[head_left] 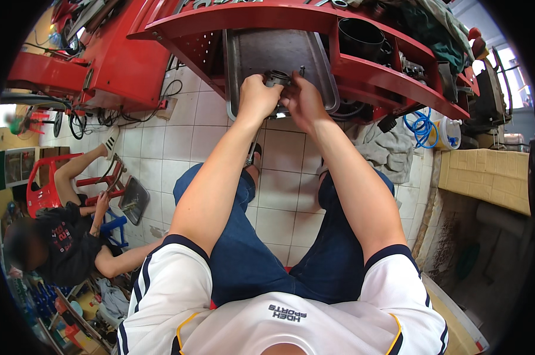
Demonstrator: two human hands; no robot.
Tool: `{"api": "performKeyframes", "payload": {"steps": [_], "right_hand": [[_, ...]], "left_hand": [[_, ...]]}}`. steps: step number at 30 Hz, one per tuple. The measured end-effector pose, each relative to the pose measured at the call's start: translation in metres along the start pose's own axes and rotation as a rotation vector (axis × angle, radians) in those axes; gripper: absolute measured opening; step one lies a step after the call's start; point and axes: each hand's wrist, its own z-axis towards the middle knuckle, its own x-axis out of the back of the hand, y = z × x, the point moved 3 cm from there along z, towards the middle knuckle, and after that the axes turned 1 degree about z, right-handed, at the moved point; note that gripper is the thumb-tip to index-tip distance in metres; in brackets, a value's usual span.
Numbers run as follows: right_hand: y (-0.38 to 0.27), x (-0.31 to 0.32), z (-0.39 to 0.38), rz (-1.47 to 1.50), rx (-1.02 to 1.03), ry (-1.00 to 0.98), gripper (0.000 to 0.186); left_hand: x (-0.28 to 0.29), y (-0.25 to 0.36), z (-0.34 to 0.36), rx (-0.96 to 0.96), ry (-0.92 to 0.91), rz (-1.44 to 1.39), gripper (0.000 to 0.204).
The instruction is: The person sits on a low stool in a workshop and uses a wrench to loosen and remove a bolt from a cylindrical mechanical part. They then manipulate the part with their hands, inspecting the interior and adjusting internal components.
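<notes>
My left hand (pixel 258 97) is wrapped round a dark metal part (pixel 275 77) with a round opening at its top. Close against it on the right, my right hand (pixel 304 102) has its fingers curled in. What those fingers hold, if anything, is hidden. A small bolt-like tip (pixel 302 70) shows just above them; whether it is held or lies behind I cannot tell. Both hands are over the near part of a grey metal tray (pixel 273 47). A thin metal rod (pixel 254 142) shows below my left wrist.
A red tool cart (pixel 238 19) frames the tray, with a black pot (pixel 360 40) in its right compartment. Grey cloth (pixel 386 152) and a blue coiled hose (pixel 420 127) lie to the right. Another person (pixel 66 236) sits at the left by a red chair (pixel 42 180).
</notes>
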Motion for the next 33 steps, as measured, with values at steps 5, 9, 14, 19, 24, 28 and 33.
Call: {"api": "performKeyframes", "payload": {"steps": [5,9,14,19,24,28,33], "right_hand": [[0.008,0.002,0.001,0.019,-0.088,0.136,0.037],[0.012,0.003,0.003,0.044,-0.112,0.135,0.041],[0.013,0.007,0.004,0.033,-0.156,0.158,0.043],[0.007,0.003,0.001,-0.147,-0.059,0.177,0.044],[-0.013,0.01,0.002,-0.49,0.072,0.13,0.045],[-0.018,0.013,-0.006,-0.69,0.05,-0.044,0.051],[-0.007,-0.013,-0.063,-0.716,-0.053,-0.232,0.058]], "left_hand": [[0.0,-0.003,0.004,0.022,-0.016,-0.053,0.029],[0.001,-0.005,0.005,0.033,-0.013,-0.048,0.028],[0.001,-0.004,0.005,0.051,-0.061,-0.109,0.026],[0.003,-0.011,0.01,0.1,-0.1,-0.219,0.022],[0.014,-0.013,0.012,0.208,-0.154,-0.413,0.015],[0.027,-0.009,0.009,0.27,-0.239,-0.787,0.014],[0.045,-0.018,0.006,0.221,-0.35,-1.232,0.019]]}}
